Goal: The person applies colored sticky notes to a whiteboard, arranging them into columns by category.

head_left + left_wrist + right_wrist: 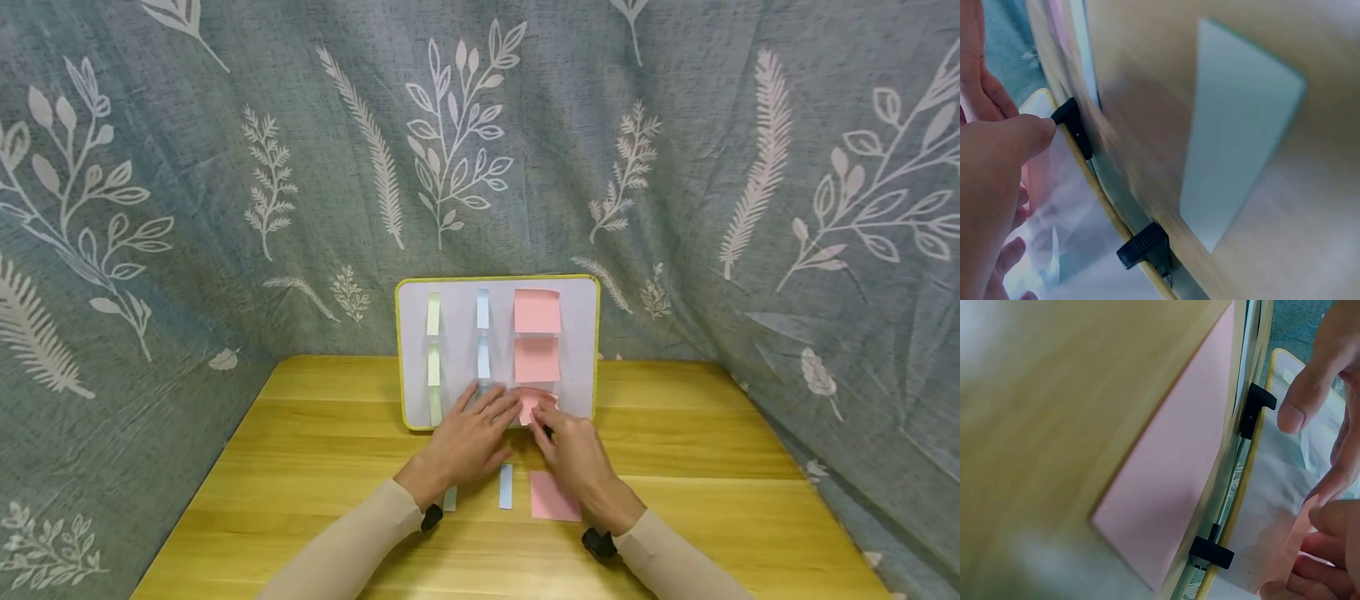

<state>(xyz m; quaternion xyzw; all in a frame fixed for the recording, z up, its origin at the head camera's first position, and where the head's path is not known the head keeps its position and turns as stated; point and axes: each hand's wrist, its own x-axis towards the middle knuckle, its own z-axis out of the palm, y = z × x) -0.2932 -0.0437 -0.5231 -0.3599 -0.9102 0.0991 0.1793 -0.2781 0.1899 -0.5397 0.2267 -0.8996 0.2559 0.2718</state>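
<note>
A yellow-edged whiteboard (576, 350) stands upright on the table, with sticky notes in three columns. At the lower right column, my right hand (581, 450) pinches the bottom pink sticky note (1300, 534) against the board, its lower part lifted off the surface. My left hand (468, 437) lies over the board's lower middle with fingers extended, its fingertips right at the pink note's left edge. The lowest blue strip (484, 387) is mostly hidden behind it. Above are two more pink notes (537, 360) and two blue strips (483, 357); green strips (433, 363) line the left.
On the table before the board lie a pink note pad (551, 497), a blue strip pad (506, 487) and a pale green strip pad (1238, 125). Black feet (1147, 247) hold the board's lower edge. A patterned curtain (337, 167) surrounds the table.
</note>
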